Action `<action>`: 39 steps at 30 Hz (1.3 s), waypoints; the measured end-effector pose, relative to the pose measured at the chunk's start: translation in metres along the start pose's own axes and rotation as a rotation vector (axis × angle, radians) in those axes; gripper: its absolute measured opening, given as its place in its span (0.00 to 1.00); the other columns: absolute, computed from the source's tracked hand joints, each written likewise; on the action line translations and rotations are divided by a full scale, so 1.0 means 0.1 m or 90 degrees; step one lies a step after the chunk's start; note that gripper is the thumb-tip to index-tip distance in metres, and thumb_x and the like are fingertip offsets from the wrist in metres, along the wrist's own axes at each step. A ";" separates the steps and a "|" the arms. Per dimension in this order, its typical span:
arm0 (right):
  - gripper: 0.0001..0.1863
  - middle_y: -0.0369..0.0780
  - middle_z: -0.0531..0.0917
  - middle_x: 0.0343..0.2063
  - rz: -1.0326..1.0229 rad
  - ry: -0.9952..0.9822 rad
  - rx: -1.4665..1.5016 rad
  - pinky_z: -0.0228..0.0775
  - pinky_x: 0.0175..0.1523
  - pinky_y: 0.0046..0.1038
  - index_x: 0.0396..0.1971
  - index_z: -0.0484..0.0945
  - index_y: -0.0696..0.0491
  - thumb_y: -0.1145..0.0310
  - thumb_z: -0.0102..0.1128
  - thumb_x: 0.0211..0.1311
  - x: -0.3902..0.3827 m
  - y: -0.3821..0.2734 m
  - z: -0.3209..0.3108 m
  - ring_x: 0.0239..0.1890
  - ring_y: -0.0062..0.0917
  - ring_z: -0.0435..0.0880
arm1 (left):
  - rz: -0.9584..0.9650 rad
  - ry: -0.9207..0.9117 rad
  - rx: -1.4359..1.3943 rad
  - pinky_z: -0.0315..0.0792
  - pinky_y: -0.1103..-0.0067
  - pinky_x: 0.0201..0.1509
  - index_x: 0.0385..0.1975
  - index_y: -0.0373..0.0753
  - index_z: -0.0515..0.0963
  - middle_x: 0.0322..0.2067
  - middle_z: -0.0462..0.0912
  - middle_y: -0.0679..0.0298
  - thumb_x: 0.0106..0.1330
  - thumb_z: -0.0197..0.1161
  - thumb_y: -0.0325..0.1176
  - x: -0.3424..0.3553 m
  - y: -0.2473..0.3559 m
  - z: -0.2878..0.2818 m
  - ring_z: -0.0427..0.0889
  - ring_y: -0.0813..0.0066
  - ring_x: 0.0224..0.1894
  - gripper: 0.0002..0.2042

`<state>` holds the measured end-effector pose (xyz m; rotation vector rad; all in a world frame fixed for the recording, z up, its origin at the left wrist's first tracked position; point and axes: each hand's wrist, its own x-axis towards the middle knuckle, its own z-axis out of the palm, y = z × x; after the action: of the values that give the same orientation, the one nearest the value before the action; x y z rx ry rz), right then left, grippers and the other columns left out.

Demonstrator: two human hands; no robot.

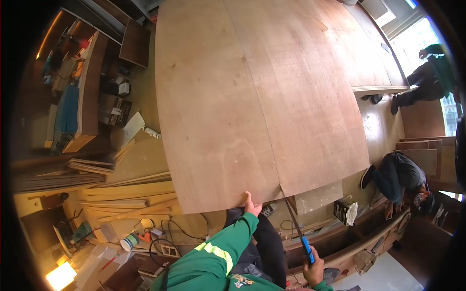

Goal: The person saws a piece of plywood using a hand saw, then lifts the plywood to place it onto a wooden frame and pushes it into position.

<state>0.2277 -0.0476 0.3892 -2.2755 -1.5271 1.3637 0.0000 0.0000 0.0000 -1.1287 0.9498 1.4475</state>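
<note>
A large light-brown plywood sheet [208, 111] spreads in front of me, with a thin dark line running lengthwise down it to the near edge. My left hand [253, 205] is closed on that near edge, thumb on top, the other fingers mostly hidden. In my right hand [314, 267], at the lower right, is a handsaw with a blue handle [307, 248]. Its narrow blade [293, 213] slants up and away, the tip meeting the sheet's edge where the dark line ends.
At the right a person [405, 174] crouches low beside a long wooden box frame [335, 242]. Another person [432, 72] is by the window. Stacked wood strips [131, 201] and cables lie at the left, near a workbench [87, 92] with tools and a glowing lamp [61, 275].
</note>
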 end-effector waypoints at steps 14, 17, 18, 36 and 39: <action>0.21 0.56 0.81 0.30 -0.068 0.040 0.047 0.74 0.36 0.38 0.56 0.73 0.54 0.78 0.57 0.62 0.35 -0.43 0.15 0.35 0.54 0.82 | -0.013 -0.053 0.109 0.63 0.60 0.70 0.65 0.40 0.65 0.64 0.68 0.60 0.66 0.64 0.55 0.29 0.31 0.65 0.67 0.58 0.64 0.34; 0.21 0.57 0.80 0.30 -0.046 0.023 0.062 0.74 0.35 0.38 0.56 0.73 0.54 0.78 0.56 0.62 0.54 -0.57 0.13 0.35 0.54 0.81 | 0.012 -0.145 0.112 0.60 0.60 0.71 0.68 0.40 0.59 0.66 0.65 0.56 0.66 0.66 0.49 0.62 0.42 0.72 0.66 0.57 0.65 0.35; 0.21 0.57 0.80 0.30 -0.058 0.027 0.065 0.74 0.35 0.38 0.57 0.73 0.54 0.78 0.56 0.62 0.59 -0.62 0.12 0.35 0.54 0.81 | 0.023 -0.182 0.148 0.60 0.61 0.71 0.70 0.41 0.56 0.66 0.63 0.57 0.68 0.64 0.47 0.72 0.48 0.75 0.66 0.59 0.64 0.36; 0.24 0.55 0.81 0.30 -0.022 -0.062 0.098 0.73 0.37 0.33 0.61 0.68 0.57 0.76 0.56 0.64 1.01 -1.42 -0.12 0.29 0.46 0.83 | 0.069 -0.086 0.076 0.61 0.64 0.71 0.65 0.48 0.67 0.62 0.71 0.63 0.61 0.70 0.53 0.31 0.42 1.44 0.67 0.64 0.64 0.34; 0.25 0.55 0.82 0.32 -0.085 -0.013 0.091 0.73 0.37 0.33 0.62 0.67 0.57 0.77 0.55 0.64 1.02 -1.35 -0.05 0.30 0.47 0.83 | 0.104 -0.019 0.145 0.61 0.62 0.71 0.64 0.48 0.68 0.62 0.71 0.64 0.61 0.71 0.52 0.33 0.59 1.36 0.67 0.63 0.64 0.33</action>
<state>0.1468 0.1010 0.3973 -2.0446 -1.5049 1.4134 -0.0815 0.1279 0.0019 -0.8779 1.1751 1.4390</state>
